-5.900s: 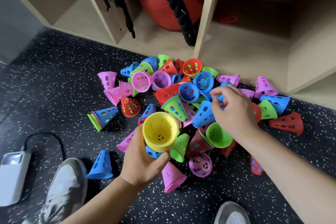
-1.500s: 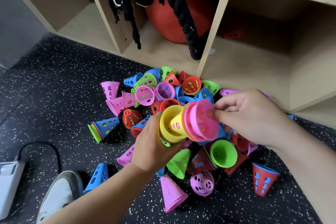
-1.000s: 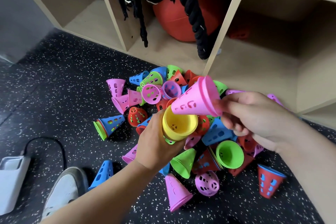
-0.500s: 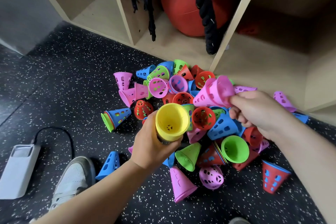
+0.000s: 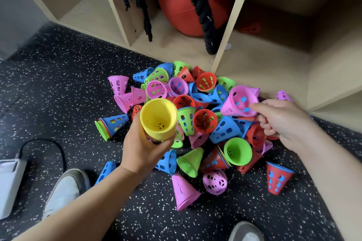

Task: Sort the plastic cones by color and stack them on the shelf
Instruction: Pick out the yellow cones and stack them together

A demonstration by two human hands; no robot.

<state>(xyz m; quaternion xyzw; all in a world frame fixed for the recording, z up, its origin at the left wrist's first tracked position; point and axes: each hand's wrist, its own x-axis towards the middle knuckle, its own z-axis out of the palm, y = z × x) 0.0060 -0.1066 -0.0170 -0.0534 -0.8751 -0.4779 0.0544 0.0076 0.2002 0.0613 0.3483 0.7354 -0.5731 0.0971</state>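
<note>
Yellow cone (image 5: 157, 118) in left hand (image 5: 145, 147), pink cone (image 5: 239, 101) w/ right hand (image 5: 282, 121).

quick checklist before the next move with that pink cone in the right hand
1. Left hand grips the yellow cone: ok.
2. Yellow cone's open mouth faces up, nothing inside: ok.
3. Right hand has hold of the pink cone: ok, thumb on its rim; it hangs over the pile.
4. Pink matches yellow for nesting: not ok, so keep them apart.
5. Free shelf compartment nearby: ok, the right one looks mostly bare.
6. Another cone nested in the pink one: cannot tell; blue shows through its holes.
</note>
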